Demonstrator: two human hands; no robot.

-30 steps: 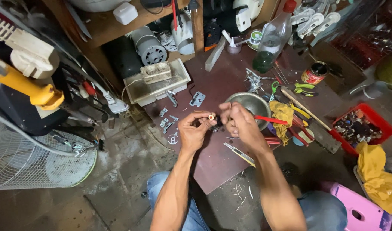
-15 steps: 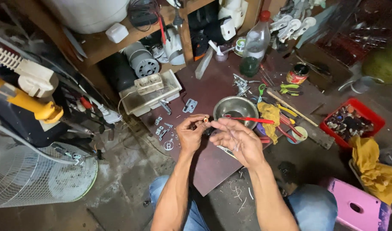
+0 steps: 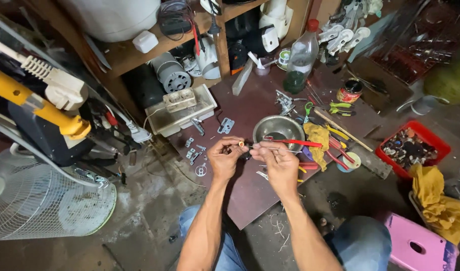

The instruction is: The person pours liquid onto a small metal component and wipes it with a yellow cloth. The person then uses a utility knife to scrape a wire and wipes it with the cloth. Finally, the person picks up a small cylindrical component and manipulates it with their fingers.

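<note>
Both grips pinch a small orange-tipped wire part (image 3: 242,144), left hand (image 3: 225,159) and right hand (image 3: 276,161) now drawn closer together just before the steel bowl (image 3: 278,128), over the desk (image 3: 250,195).

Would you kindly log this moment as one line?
left hand: pinches small orange-tipped part | right hand: fingers at same part | steel bowl: beyond hands, on brown board
</note>
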